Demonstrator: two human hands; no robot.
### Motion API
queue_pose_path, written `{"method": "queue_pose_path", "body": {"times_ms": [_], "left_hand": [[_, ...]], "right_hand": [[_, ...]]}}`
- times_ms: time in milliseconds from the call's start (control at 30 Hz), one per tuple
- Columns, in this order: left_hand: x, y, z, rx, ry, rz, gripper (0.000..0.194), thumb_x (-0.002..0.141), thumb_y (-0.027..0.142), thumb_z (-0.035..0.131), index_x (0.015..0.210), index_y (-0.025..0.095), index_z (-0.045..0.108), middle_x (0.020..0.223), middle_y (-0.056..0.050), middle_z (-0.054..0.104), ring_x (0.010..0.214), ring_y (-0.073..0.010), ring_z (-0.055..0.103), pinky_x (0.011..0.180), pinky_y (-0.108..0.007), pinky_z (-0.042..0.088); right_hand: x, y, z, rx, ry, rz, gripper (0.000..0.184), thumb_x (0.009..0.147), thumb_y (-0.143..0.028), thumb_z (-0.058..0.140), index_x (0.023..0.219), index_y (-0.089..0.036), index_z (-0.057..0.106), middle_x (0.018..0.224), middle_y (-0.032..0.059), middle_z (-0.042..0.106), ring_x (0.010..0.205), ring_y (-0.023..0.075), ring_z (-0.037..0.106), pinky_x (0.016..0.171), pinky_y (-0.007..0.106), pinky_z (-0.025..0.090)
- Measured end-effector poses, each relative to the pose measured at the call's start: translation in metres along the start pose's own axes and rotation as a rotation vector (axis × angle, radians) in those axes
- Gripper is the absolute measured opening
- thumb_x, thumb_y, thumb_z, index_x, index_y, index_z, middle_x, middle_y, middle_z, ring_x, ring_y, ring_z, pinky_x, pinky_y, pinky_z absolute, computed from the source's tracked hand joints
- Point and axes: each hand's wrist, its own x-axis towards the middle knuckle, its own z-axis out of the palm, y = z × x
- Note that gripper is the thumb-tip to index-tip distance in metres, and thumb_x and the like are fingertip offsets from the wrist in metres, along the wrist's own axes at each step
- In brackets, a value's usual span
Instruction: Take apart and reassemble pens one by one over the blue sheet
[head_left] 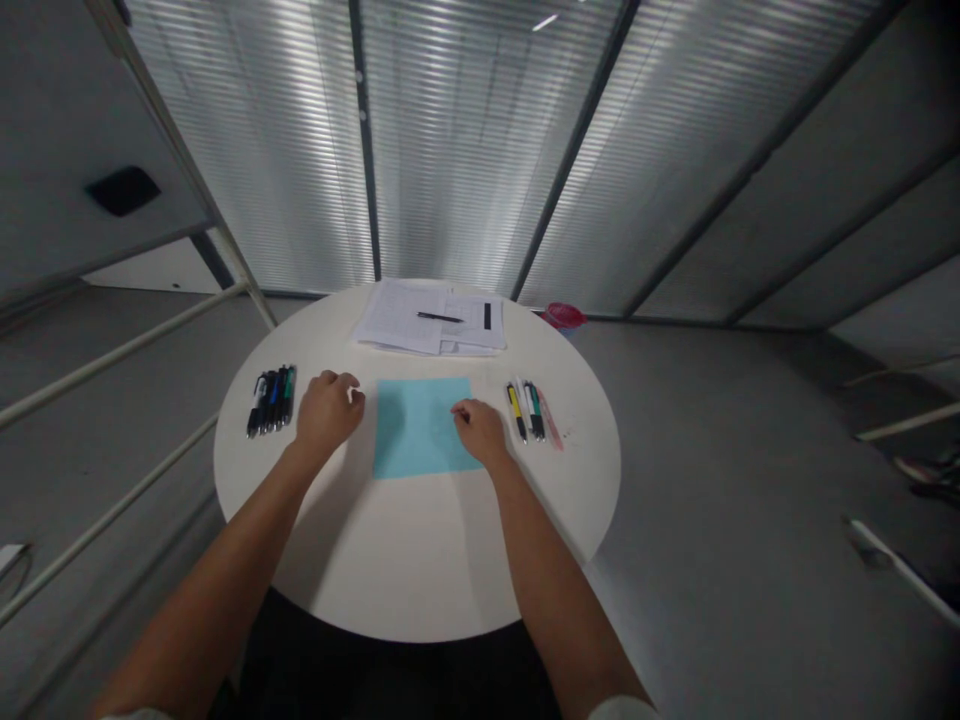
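Observation:
A light blue sheet of paper (420, 440) lies flat on the round white table (420, 560). Over its right edge is my right hand (482, 432), fingers curled in; whether they hold anything small is hidden. My left hand (327, 412) hovers or rests just left of the sheet, loosely bent, with a gap between thumb and fingers and nothing seen in it. Left of that hand several dark pens (271, 400) lie side by side. To the right of my right hand lie a yellow and black pen (517, 410), a green and black pen (535, 410) and a pinkish pen (550, 418).
At the table's far side is a stack of white papers (401, 315) with a black pen (440, 317) on top. Metal rails (127, 340) stand to the left. A red basket-like object (564, 316) sits beyond the table, before a ribbed translucent wall (465, 150).

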Motion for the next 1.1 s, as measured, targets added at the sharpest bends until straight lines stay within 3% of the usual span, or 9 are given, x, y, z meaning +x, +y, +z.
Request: {"method": "queue_pose_path", "body": {"times_ms": [100,200,333,533,733,833,1100], "left_hand": [[-0.002,-0.017,-0.004,0.189,0.080,-0.041,0.036,0.081,0.027,0.045,0.108,0.013,0.064,0.103,-0.018,0.056,0.100,-0.0323,0.051,0.089,-0.043,0.037],[-0.005,-0.032,0.000,0.285,0.076,-0.120,0.040,0.080,0.029,0.047,0.112,0.011,0.062,0.107,-0.022,0.054,0.104,-0.0364,0.048,0.086,-0.045,0.037],[-0.011,-0.044,0.009,0.324,0.042,-0.200,0.042,0.079,0.029,0.047,0.114,0.009,0.061,0.110,-0.024,0.053,0.105,-0.0392,0.047,0.084,-0.048,0.037],[-0.016,-0.050,0.017,0.301,0.004,-0.201,0.042,0.079,0.029,0.047,0.111,0.009,0.063,0.109,-0.024,0.053,0.106,-0.0393,0.047,0.085,-0.049,0.037],[-0.019,-0.051,0.016,0.316,0.178,-0.246,0.044,0.078,0.027,0.048,0.117,0.010,0.060,0.127,-0.023,0.045,0.115,-0.0392,0.039,0.091,-0.050,0.032],[-0.021,-0.051,0.014,0.343,0.212,-0.283,0.047,0.078,0.028,0.048,0.121,0.010,0.057,0.133,-0.023,0.041,0.117,-0.0396,0.037,0.091,-0.050,0.031],[-0.020,-0.062,0.019,0.420,0.114,-0.319,0.039,0.081,0.032,0.043,0.105,0.010,0.064,0.114,-0.022,0.055,0.109,-0.0385,0.044,0.087,-0.049,0.032]], "right_hand": [[0.000,0.000,0.000,-0.002,0.003,-0.008,0.019,0.083,-0.017,0.053,0.093,-0.022,0.067,0.090,0.0021,0.069,0.086,0.0160,0.060,0.080,0.027,0.039],[0.000,0.000,-0.001,-0.012,-0.003,0.005,0.019,0.083,-0.017,0.052,0.094,-0.022,0.067,0.090,0.0023,0.069,0.087,0.0164,0.060,0.079,0.027,0.039],[0.001,0.001,-0.001,-0.006,-0.004,-0.010,0.018,0.084,-0.018,0.052,0.093,-0.023,0.067,0.090,0.0022,0.069,0.086,0.0164,0.059,0.077,0.027,0.038],[0.001,0.003,0.001,-0.002,0.013,-0.022,0.019,0.082,-0.016,0.052,0.093,-0.023,0.067,0.089,0.0018,0.069,0.085,0.0159,0.060,0.077,0.026,0.038],[0.001,0.004,0.003,0.013,0.013,-0.031,0.018,0.084,-0.018,0.052,0.093,-0.022,0.066,0.089,0.0024,0.069,0.085,0.0155,0.060,0.079,0.026,0.039],[0.001,0.005,0.003,0.011,0.013,-0.028,0.018,0.083,-0.017,0.053,0.093,-0.022,0.066,0.089,0.0020,0.069,0.086,0.0155,0.060,0.079,0.026,0.039],[0.002,0.006,0.003,0.004,0.022,-0.027,0.018,0.082,-0.016,0.053,0.092,-0.023,0.067,0.088,0.0013,0.069,0.085,0.0156,0.060,0.077,0.026,0.039]]}}
